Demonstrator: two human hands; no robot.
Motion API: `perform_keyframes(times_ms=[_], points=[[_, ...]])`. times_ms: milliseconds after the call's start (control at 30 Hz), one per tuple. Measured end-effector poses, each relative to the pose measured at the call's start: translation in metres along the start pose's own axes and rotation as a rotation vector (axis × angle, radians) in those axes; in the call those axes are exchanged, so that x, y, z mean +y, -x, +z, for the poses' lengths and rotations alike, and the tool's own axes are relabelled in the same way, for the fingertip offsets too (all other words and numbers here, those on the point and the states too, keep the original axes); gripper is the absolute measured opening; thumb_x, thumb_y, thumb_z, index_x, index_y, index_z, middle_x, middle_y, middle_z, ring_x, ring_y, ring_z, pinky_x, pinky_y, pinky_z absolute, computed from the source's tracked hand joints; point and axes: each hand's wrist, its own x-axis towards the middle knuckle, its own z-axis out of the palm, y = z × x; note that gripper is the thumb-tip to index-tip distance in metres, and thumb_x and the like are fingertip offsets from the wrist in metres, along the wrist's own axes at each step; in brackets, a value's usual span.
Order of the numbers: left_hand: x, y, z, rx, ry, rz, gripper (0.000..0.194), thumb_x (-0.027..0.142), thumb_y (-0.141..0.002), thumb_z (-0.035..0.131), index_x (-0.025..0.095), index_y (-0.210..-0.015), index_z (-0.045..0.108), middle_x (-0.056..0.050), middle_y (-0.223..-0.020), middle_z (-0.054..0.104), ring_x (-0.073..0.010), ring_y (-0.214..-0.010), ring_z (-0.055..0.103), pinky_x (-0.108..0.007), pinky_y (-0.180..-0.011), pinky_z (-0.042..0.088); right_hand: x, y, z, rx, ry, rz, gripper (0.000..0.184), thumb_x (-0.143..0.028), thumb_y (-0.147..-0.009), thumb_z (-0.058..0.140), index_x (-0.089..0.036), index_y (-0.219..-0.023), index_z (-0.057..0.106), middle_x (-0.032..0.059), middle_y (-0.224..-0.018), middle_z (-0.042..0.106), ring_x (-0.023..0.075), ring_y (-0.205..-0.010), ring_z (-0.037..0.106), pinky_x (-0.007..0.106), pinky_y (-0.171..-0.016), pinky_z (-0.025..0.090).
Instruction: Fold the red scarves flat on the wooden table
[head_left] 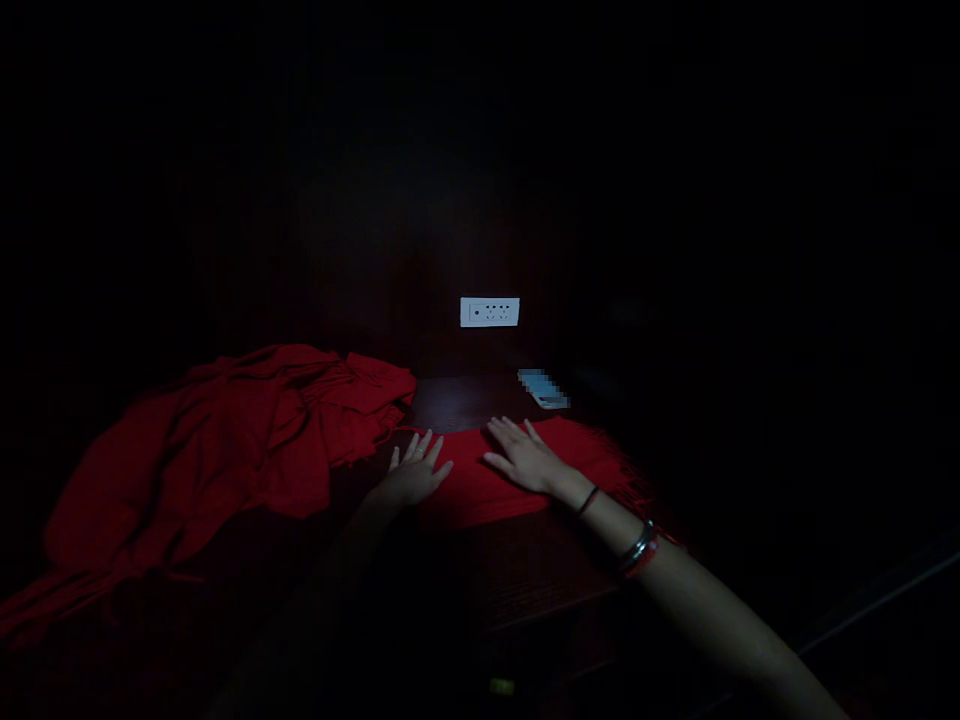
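Observation:
A red fringed scarf (480, 490) lies flat on the dark table, its fringe at the right end. My left hand (415, 472) rests on the scarf's left part, palm down with fingers spread; a ring shows on one finger. Farther right, my right hand (523, 457) lies flat on the same cloth with its fingers stretched out. Neither hand grips anything. To the left of my left hand is a crumpled heap of red fringed cloth (255, 430). Whether this heap joins the flat scarf cannot be made out.
A phone-like flat object (544, 388), partly blurred, lies behind the scarf on the dark table (457, 398). On the wall behind is a white socket panel (490, 312). The table's front edge runs below my hands. Deep shadow hides most of the surroundings.

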Motion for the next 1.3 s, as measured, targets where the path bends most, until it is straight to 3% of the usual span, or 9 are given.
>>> perform_keyframes(times_ms=[167,400,500,600,733,800,900,1000,1300], points=[[-0.004,0.000,0.001,-0.008,0.011,-0.018,0.063,0.051,-0.080,0.017,0.016,-0.133,0.014,-0.006,-0.139,0.003,-0.0255,-0.127,0.004,-0.051,-0.098,0.009,-0.019,0.002,0.019,-0.133,-0.062,-0.033,0.066,-0.057,-0.080,0.013,-0.018,-0.132,0.020,0.0069,-0.137,0.019,0.0206,-0.126,0.013,0.045,-0.100,0.009],[-0.002,0.001,0.001,-0.019,0.033,-0.014,0.063,0.051,-0.080,0.019,0.016,-0.132,0.015,-0.006,-0.139,0.004,-0.0246,-0.127,0.002,-0.051,-0.098,0.008,0.076,0.038,0.003,-0.152,0.022,0.282,0.062,-0.053,-0.082,0.016,-0.017,-0.132,0.019,0.0059,-0.138,0.016,0.0203,-0.126,0.012,0.047,-0.100,0.008],[-0.006,-0.001,-0.001,0.010,0.060,0.000,0.064,0.052,-0.079,0.023,0.016,-0.132,0.019,-0.008,-0.139,0.006,-0.0252,-0.127,0.005,-0.050,-0.099,0.009,0.091,0.043,-0.006,-0.158,0.049,0.426,0.062,-0.051,-0.082,0.019,-0.015,-0.132,0.019,0.0092,-0.138,0.015,0.0240,-0.126,0.012,0.049,-0.098,0.010],[-0.016,-0.003,-0.007,0.185,0.043,0.004,0.056,0.044,-0.081,0.026,0.015,-0.129,0.027,-0.010,-0.138,0.015,-0.0245,-0.126,0.013,-0.046,-0.099,0.014,0.065,0.029,-0.010,-0.058,0.077,0.313,0.064,-0.054,-0.081,0.021,-0.014,-0.131,0.024,0.0092,-0.139,0.013,0.0248,-0.126,0.008,0.048,-0.099,0.009],[-0.025,-0.001,-0.016,0.430,0.067,-0.065,0.047,0.026,-0.084,0.019,0.008,-0.125,0.034,-0.013,-0.134,0.026,-0.0219,-0.123,0.023,-0.038,-0.099,0.020,-0.010,-0.015,0.001,-0.060,-0.039,-0.038,0.064,-0.057,-0.081,0.016,-0.017,-0.131,0.025,0.0071,-0.138,0.016,0.0222,-0.126,0.010,0.045,-0.100,0.010],[-0.025,0.002,-0.015,0.362,0.111,-0.007,0.049,0.028,-0.084,0.018,0.007,-0.127,0.030,-0.012,-0.136,0.023,-0.0216,-0.125,0.019,-0.038,-0.099,0.020,-0.039,-0.035,0.012,-0.081,-0.073,-0.094,0.065,-0.055,-0.081,0.015,-0.015,-0.131,0.025,0.0086,-0.138,0.017,0.0225,-0.126,0.011,0.045,-0.100,0.011],[-0.022,0.004,-0.009,0.066,0.158,0.063,0.054,0.039,-0.082,0.022,0.015,-0.131,0.021,-0.007,-0.139,0.012,-0.0254,-0.126,0.010,-0.047,-0.098,0.016,-0.052,-0.050,0.025,-0.147,-0.099,-0.087,0.063,-0.052,-0.083,0.013,-0.014,-0.132,0.022,0.0090,-0.137,0.019,0.0217,-0.126,0.013,0.044,-0.100,0.011],[-0.021,0.004,-0.004,-0.091,0.160,0.004,0.056,0.044,-0.081,0.021,0.023,-0.132,0.017,-0.002,-0.139,0.007,-0.0288,-0.126,0.006,-0.055,-0.096,0.007,-0.027,-0.043,0.029,-0.165,-0.082,-0.056,0.059,-0.050,-0.084,0.013,-0.017,-0.132,0.020,0.0065,-0.138,0.018,0.0196,-0.126,0.014,0.044,-0.100,0.009],[-0.020,0.003,-0.007,-0.148,0.136,-0.093,0.058,0.048,-0.080,0.017,0.025,-0.133,0.011,0.001,-0.140,0.001,-0.0308,-0.126,0.002,-0.058,-0.095,0.007,0.088,0.012,0.004,-0.162,0.067,0.342,0.055,-0.044,-0.085,0.014,-0.017,-0.132,0.020,0.0055,-0.138,0.017,0.0204,-0.126,0.011,0.047,-0.099,0.010]])
